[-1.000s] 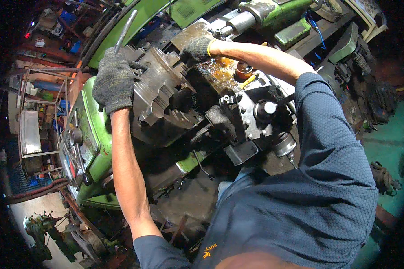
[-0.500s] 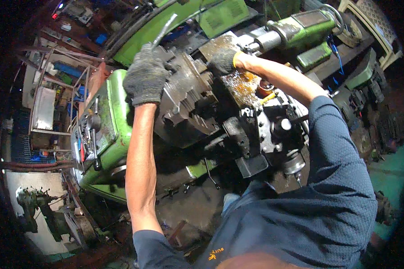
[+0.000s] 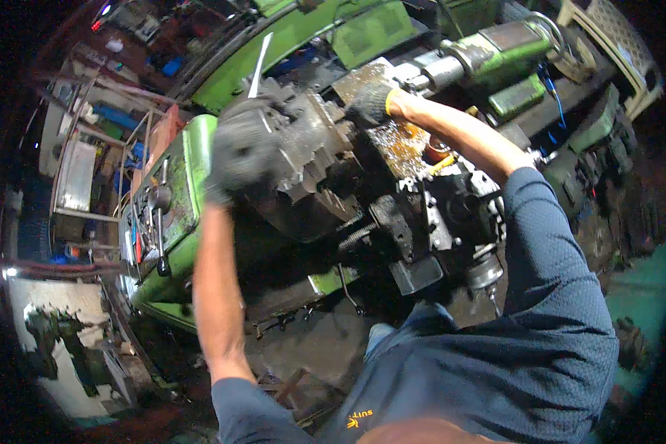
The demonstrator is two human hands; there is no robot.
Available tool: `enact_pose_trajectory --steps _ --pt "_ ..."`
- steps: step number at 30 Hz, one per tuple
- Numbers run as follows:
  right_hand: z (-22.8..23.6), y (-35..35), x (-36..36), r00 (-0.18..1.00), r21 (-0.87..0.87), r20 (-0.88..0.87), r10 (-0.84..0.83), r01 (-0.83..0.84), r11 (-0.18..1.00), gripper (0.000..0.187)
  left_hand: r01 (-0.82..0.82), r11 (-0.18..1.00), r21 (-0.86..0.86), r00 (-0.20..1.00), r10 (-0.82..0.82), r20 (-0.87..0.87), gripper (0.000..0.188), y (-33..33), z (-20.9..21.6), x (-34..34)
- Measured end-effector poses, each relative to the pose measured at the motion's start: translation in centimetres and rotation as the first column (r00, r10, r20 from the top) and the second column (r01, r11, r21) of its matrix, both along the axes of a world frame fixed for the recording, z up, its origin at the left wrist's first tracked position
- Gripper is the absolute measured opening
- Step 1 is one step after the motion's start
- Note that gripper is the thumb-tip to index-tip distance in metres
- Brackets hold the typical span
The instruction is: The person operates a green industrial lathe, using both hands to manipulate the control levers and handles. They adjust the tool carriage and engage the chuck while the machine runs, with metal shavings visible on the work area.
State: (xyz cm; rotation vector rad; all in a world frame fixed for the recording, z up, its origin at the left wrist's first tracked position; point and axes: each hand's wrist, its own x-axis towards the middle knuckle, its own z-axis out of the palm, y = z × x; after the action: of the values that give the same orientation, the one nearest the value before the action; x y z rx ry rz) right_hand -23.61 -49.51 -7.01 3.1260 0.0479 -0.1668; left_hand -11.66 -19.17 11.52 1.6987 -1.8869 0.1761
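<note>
The big steel lathe chuck (image 3: 311, 140), with stepped jaws, sits on the green lathe. My left hand (image 3: 243, 152), in a dark knit glove, is smeared by motion over the chuck's near left side; its fingers cannot be made out. A bare metal bar (image 3: 260, 63) sticks up past the chuck's far side, its lower end hidden behind the chuck. My right hand (image 3: 370, 105), in a dark glove with a yellow cuff, is curled at the chuck's right face, beside a tray of metal chips (image 3: 398, 144). Whatever its fingers grip is hidden.
The tool post and carriage (image 3: 451, 214) stand right of the chuck, close to my right arm. A yellow-handled brush or tool (image 3: 442, 164) lies by a reddish pot. Behind is the tailstock (image 3: 496, 52). Levers and small tools rest on the green headstock (image 3: 192, 174) at left.
My left hand has dropped from the upper end by the metal bar down toward me along the chuck. The bar stands steeper and farther left. My right hand has barely moved.
</note>
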Motion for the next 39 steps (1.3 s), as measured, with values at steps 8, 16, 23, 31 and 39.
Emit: enact_pose_trajectory --steps 8,16,23,31,39 --pt "0.7 -1.0 -0.9 0.968 0.035 0.189 0.165 -0.174 0.984 0.037 -0.398 0.889 -0.228 0.897 0.429 0.106 0.023 2.2 5.7 -2.4" --pt "13.9 -0.9 -16.4 0.971 0.065 0.197 -0.132 0.122 0.99 0.028 -0.558 0.83 0.029 0.732 0.474 0.49 0.03 -14.4 1.1 -1.2" --pt "9.0 -3.2 -27.3 0.835 0.316 0.172 -0.523 0.456 0.832 0.037 -0.626 0.775 0.087 0.707 0.517 0.482 0.033 -19.4 0.4 -1.2" --pt "7.5 2.1 -9.9 0.977 0.017 0.199 -0.077 0.075 0.997 0.034 -0.825 0.466 0.319 0.519 0.405 0.753 0.037 -15.9 2.6 8.8" --pt "1.6 0.9 -0.1 0.989 0.097 0.096 0.115 -0.124 0.987 0.039 -0.83 0.531 0.172 0.555 0.758 0.341 0.039 -14.6 1.6 5.7"
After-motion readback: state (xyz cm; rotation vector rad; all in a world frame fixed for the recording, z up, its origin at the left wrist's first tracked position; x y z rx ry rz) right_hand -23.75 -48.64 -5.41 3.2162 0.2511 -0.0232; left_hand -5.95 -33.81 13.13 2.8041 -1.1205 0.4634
